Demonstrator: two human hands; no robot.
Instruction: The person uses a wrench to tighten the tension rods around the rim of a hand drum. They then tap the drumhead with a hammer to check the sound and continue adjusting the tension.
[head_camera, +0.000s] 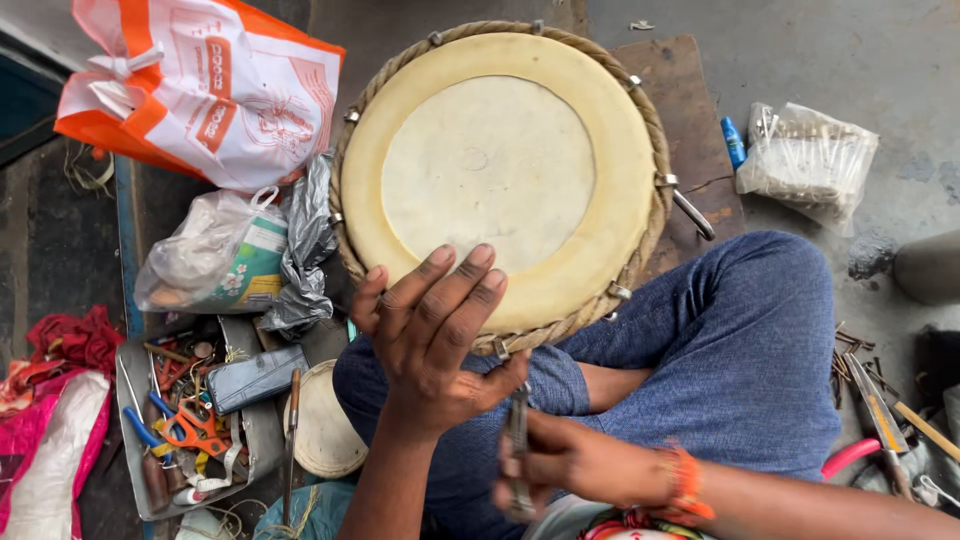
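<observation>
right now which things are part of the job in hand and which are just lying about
In hand: drum, with the left hand on its near rim; metal tool in the right hand.

Lying about: orange and white bag, tool tray, orange scissors, clear packet, blue tube.

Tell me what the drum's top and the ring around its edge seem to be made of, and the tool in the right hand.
The drum head looks like matte animal hide, cream over tan, though a synthetic skin is possible. The rim ring looks like twisted tan rope, with coarse strands showing. The tool in the right hand seems to be dull grey metal.
</observation>
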